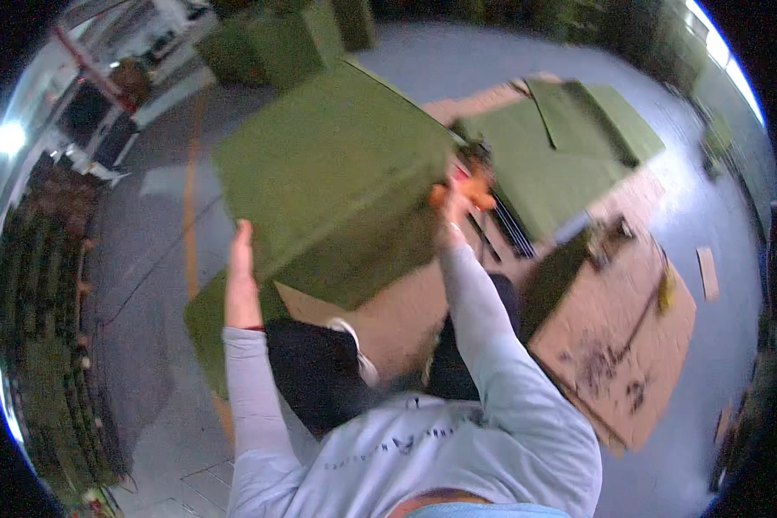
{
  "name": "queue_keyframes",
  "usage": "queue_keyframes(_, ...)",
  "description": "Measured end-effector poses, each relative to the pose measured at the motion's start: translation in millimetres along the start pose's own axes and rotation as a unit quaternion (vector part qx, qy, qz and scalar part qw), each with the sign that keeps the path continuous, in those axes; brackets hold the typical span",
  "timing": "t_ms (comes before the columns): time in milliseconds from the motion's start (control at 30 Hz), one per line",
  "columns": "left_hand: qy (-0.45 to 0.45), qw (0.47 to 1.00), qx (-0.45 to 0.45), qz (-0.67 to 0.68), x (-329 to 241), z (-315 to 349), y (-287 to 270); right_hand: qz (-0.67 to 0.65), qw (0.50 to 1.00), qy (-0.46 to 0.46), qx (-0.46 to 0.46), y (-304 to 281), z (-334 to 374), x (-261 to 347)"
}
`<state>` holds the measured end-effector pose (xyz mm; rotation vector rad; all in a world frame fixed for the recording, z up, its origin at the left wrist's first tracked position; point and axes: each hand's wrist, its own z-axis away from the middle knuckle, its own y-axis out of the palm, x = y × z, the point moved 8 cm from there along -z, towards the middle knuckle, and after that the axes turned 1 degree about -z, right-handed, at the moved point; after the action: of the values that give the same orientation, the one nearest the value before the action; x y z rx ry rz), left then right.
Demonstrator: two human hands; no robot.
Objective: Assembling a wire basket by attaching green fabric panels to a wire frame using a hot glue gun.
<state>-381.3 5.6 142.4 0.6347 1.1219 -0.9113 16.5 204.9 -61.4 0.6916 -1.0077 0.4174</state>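
A large green box-shaped piece [328, 147] stands tilted in front of me, its top and near side showing. My left hand [243, 255] lies flat along its left edge with the fingers stretched out. At the right corner of the box, my right hand [452, 209] is closed on an orange tool [477, 192], which shows on both sides of the fingers. Motion blur hides the tool's exact kind. Part of a green panel [205, 324] shows by my left forearm.
Brown cardboard [397, 319] lies under the box and around my feet. More green panels [544, 155] lie to the right. A stained cardboard-topped piece [630, 345] stands at my right. Green blocks [285, 43] stand behind, and stacked dark material [47, 337] lines the left.
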Motion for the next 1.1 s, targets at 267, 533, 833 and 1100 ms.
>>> queue_keyframes(267, 0.080, 0.978, 0.034, 0.190, 39, -53, 9, -0.133, 0.985, 0.011, 0.106, -4, -14, 30)
queue_keyframes(533, 0.185, 0.928, 0.101, 0.306, 29, 4, 7, -0.182, 0.973, 0.013, 0.143, 101, 31, 90)
queue_keyframes(833, 0.395, 0.918, 0.002, 0.045, 90, 32, -53, -0.146, 0.920, -0.148, 0.332, 234, 167, 185)
queue_keyframes(1100, -0.111, 0.955, 0.062, 0.269, 260, -72, -82, 0.147, 0.846, -0.383, 0.341, 214, 217, 161)
